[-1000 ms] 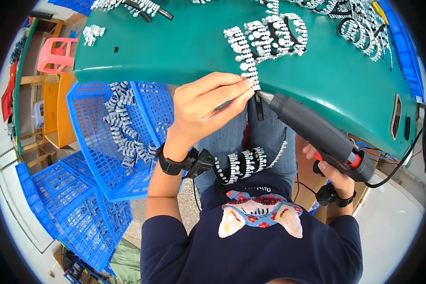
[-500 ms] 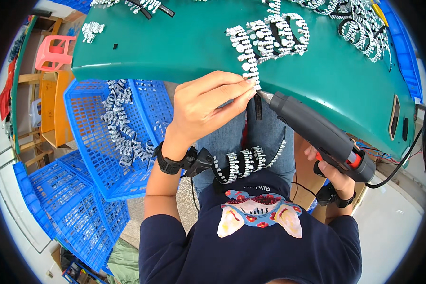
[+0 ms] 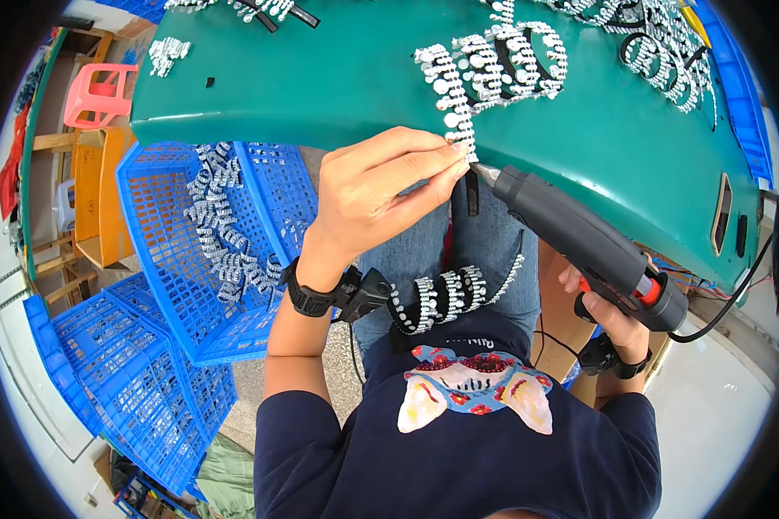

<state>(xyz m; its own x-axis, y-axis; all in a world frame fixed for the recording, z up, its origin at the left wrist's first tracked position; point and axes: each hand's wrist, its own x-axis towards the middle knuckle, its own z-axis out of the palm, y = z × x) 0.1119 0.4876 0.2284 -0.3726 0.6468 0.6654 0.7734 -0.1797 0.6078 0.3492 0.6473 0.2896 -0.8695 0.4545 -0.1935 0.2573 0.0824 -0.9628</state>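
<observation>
My left hand (image 3: pixel 363 195) is closed, with thumb and fingertips pinching the near end of a beaded trim strip (image 3: pixel 446 86) at the green table's front edge. From there the strip runs back over the tabletop, studded with white and silvery beads. Below the fingertips hangs a short black band (image 3: pixel 473 197). My right hand (image 3: pixel 616 324) is wrapped around the handle of a black glue gun (image 3: pixel 571 229). The gun's metal nozzle meets the strip's end right beside my left fingertips; whether glue is coming out cannot be made out. Another curled beaded trim (image 3: pixel 450 298) lies on my lap.
Curled trims (image 3: pixel 519 65) lie on the green table (image 3: pixel 320 82), with a larger heap (image 3: pixel 662 60) at the far right. A blue crate (image 3: pixel 277 203) holding beaded trims stands at left, above another blue crate (image 3: pixel 138 381). A black cord (image 3: pixel 736 303) trails from the gun.
Almost nothing differs. The glue gun and both hands have shifted only very slightly, with the nozzle staying at the strip's end.
</observation>
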